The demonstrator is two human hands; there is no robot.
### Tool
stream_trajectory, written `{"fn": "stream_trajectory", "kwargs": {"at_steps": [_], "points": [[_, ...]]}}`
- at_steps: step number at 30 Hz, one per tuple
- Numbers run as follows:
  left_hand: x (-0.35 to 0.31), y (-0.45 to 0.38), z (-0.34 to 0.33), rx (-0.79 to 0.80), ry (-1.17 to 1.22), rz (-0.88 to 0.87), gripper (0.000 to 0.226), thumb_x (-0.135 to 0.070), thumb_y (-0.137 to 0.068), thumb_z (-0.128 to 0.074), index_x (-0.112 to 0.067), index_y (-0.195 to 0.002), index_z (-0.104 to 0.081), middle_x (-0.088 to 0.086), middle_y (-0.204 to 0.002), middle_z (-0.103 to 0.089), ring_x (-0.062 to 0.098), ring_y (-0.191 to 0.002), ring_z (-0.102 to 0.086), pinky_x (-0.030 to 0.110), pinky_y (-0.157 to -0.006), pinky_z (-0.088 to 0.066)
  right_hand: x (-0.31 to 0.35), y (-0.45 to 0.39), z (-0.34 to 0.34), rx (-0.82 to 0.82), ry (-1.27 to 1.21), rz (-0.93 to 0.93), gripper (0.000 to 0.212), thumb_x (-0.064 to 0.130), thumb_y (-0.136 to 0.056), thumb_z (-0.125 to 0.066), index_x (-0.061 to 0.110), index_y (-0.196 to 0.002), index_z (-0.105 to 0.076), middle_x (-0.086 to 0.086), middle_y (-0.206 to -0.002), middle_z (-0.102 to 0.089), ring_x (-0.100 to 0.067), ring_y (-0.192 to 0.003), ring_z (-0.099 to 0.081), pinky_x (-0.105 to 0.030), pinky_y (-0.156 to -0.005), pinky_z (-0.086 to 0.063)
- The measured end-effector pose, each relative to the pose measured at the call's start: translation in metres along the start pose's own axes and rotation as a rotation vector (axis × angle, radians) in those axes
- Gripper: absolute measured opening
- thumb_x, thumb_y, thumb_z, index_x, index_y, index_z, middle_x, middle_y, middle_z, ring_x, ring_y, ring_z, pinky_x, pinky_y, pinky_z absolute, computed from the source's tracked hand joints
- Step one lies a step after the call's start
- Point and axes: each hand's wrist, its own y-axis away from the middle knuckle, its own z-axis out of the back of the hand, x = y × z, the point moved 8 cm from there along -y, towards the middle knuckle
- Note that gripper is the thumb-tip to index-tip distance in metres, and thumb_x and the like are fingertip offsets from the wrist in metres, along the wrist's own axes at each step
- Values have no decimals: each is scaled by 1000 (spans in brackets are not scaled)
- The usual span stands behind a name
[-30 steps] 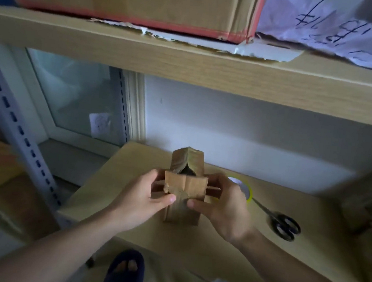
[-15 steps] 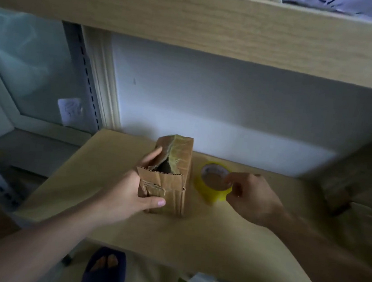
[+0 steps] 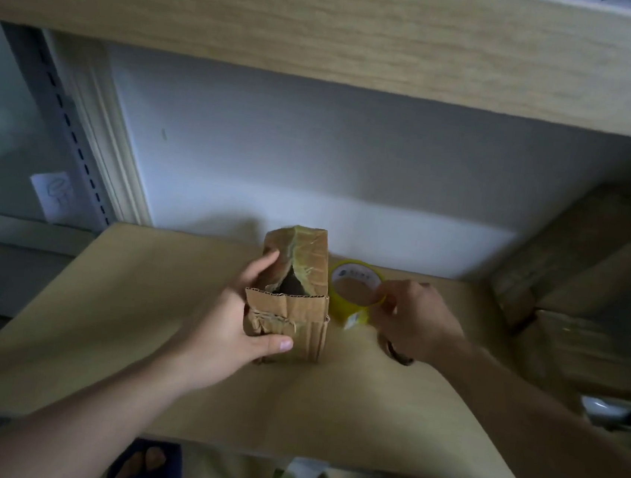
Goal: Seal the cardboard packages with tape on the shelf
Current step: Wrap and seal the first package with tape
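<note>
Cardboard package (image 3: pixel 292 295) now rests in your left hand (image 3: pixel 231 319) alone; your right hand (image 3: pixel 414 319) has moved off it to pinch the yellow tape roll (image 3: pixel 353 293), so taping comes next.

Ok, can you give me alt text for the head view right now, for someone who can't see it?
On a wooden shelf, the left hand grips a small worn cardboard package with a gap in its top, while the right hand pinches the yellow tape roll just right of it. More cardboard boxes sit at the far right.
</note>
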Motion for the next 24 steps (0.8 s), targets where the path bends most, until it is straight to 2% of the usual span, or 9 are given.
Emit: {"fn": "stream_trajectory", "kwargs": {"at_steps": [5, 9, 13, 17, 20, 22, 24], "points": [[-19, -8, -37, -12, -41, -40, 114, -26, -71, -93, -57, -154, -20, -27, -148, -49, -8, -133, -49, 35, -118, -40, -38, 10, 16, -73, -20, -74, 15, 31, -93, -61, 33, -97, -76, 3, -96, -75, -22, -91, -68, -33, -76, -56], [-31, -15, -58, -8, -96, -70, 116, -34, -70, -92, -58, -154, -16, -26, -151, -48, -6, -134, -49, 35, -117, -41, -62, 15, 25, -129, -31, -95, 13, 31, -94, -64, 32, -99, -76, 5, -94, -75, -20, -90, -68, -27, -69, -47], [-36, -18, -67, 1, -123, -87, 116, -36, -71, -92, -58, -155, -14, -27, -153, -44, -5, -138, -45, 33, -118, -39, -69, 21, 26, -141, -68, -85, 14, 31, -93, -63, 32, -103, -72, 4, -88, -74, -23, -84, -70, -30, -68, -53], [-35, -19, -62, 16, -124, -84, 115, -36, -72, -91, -56, -155, -15, -36, -149, -41, -13, -136, -41, 29, -117, -37, -45, 35, 32, -141, -172, 43, 39, 22, -87, -69, 40, -121, -68, 13, -92, -73, -9, -80, -68, -23, -72, -50], [-37, -17, -58, 44, -131, -76, 112, -36, -74, -90, -58, -154, -15, -32, -151, -44, -10, -137, -43, 34, -118, -39, -14, 48, 27, -51, -285, 151, 51, 18, -83, -72, 33, -130, -62, 17, -102, -71, 1, -85, -69, -14, -73, -53], [-40, -15, -56, 72, -151, -77, 109, -38, -76, -88, -62, -153, -14, -28, -152, -43, -5, -138, -44, 37, -118, -40, 2, 56, 23, -4, -381, 195, 59, 6, -82, -67, 30, -134, -57, 19, -103, -70, 8, -89, -67, -9, -70, -51], [-46, -12, -53, 94, -185, -108, 106, -40, -77, -87, -59, -153, -15, -28, -154, -38, -8, -140, -38, 30, -119, -36, 10, 59, 23, -10, -461, 192, 67, 0, -82, -61, 29, -141, -51, 21, -107, -68, 8, -93, -65, -7, -71, -47]]}}
